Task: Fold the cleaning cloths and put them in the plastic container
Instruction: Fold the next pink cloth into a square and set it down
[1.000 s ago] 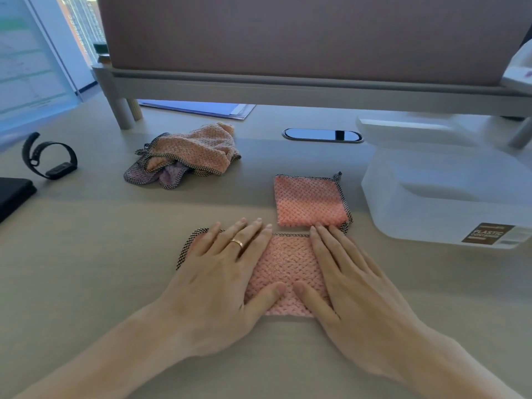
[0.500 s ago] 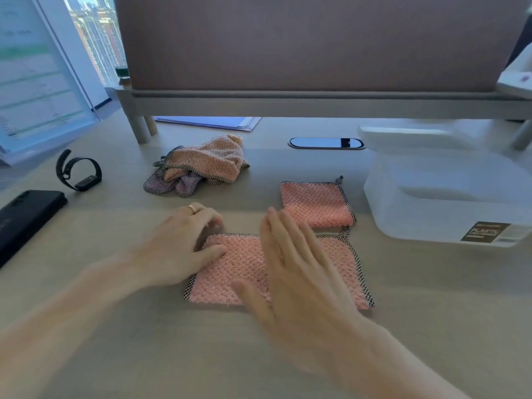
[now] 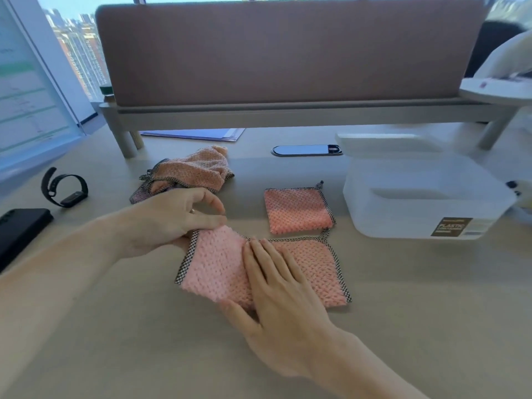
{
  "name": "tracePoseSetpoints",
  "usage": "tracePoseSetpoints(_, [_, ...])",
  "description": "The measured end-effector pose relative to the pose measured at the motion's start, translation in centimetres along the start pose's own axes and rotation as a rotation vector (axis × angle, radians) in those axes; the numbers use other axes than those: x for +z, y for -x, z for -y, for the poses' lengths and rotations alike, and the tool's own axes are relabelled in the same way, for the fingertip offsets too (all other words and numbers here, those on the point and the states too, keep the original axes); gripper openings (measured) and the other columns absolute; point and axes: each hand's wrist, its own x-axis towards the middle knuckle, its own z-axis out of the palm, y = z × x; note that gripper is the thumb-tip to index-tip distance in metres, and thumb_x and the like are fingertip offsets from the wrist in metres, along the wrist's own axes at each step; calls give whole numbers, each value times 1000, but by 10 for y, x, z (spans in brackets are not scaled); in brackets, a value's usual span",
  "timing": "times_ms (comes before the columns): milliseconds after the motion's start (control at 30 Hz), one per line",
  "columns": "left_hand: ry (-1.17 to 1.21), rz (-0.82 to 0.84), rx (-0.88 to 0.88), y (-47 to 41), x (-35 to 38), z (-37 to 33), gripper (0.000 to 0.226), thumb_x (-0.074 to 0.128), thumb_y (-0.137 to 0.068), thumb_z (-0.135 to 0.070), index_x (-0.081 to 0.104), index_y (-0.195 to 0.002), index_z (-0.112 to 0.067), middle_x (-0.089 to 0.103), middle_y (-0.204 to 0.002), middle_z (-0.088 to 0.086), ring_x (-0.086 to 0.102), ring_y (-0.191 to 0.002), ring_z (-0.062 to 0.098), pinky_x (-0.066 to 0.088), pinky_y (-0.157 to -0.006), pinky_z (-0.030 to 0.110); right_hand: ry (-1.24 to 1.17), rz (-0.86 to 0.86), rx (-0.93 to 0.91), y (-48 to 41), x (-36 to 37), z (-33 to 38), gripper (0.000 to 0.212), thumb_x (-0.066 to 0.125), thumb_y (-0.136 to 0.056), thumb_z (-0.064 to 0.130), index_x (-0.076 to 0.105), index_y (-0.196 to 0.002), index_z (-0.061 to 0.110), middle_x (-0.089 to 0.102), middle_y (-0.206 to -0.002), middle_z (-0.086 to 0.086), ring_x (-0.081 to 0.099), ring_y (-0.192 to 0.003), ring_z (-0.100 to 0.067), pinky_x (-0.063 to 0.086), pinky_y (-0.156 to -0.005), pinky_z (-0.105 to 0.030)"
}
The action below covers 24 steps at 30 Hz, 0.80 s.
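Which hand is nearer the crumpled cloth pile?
Left. The left hand pinches the front cloth just short of the pile; the right hand presses that cloth's middle, farther off.

1. Pink checked-trim cloth (image 3: pixel 311 272) before me, left side lifted off the tabletop (image 3: pixel 417 312).
2. Folded pink cloth (image 3: pixel 298 210) flat just behind it.
3. Crumpled cloths (image 3: pixel 191 172) heaped farther left.
4. Open translucent plastic container (image 3: pixel 426 203) toward the right edge.
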Motion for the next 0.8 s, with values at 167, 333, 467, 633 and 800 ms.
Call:
tracePoseSetpoints(167, [169, 50, 56, -12, 33, -50, 15, 70, -93, -17, 72, -103, -5, 67, -91, 9, 63, -80, 21, 51, -66, 25, -564, -103, 21, 20, -35, -15, 70, 38, -99, 63, 14, -161, 39, 11, -165, 29, -1, -151, 11, 8, -125, -26])
tracePoseSetpoints(333, [30, 146, 1, -35, 84, -81, 23, 74, -92, -28, 73, -86, -5, 74, -74, 10, 64, -52, 13, 53, -50, 21, -1103, -201, 231, 48, -53, -46, 58, 59, -80, 72, 67, -124, 36, 73, -115, 12, 70, -107, -8, 56, -98, -43])
tracePoseSetpoints(467, [-63, 249, -84, -48, 107, -82, 38, 72, -93, -32, 75, -102, 5, 79, -83, 17, 72, -60, 19, 58, -55, 23, -1199, -101, 490, 55, -63, -72, 78, 75, -63, 75, 62, -123, 26, 79, -83, 1, 76, -66, -19, 64, -77, -41])
tracePoseSetpoints(633, [-232, 227, -45, -58, 114, -73, 22, 72, -93, -21, 75, -99, -1, 79, -81, 9, 70, -56, 15, 55, -51, 21, -974, -142, 506, 48, -53, -87, 37, 80, -85, 34, 58, -112, 25, 77, -71, -3, 69, -49, -24, 54, -53, -33])
tracePoseSetpoints(800, [-560, 122, 111, -59, 96, -67, 9, 77, -87, -31, 77, -90, -22, 63, -62, -9, 52, -48, 2, 41, -49, 15, -939, -129, 494, 50, -47, -98, 22, 77, -88, 22, 60, -103, 23, 74, -61, -6, 58, -41, -18, 45, -46, -29])
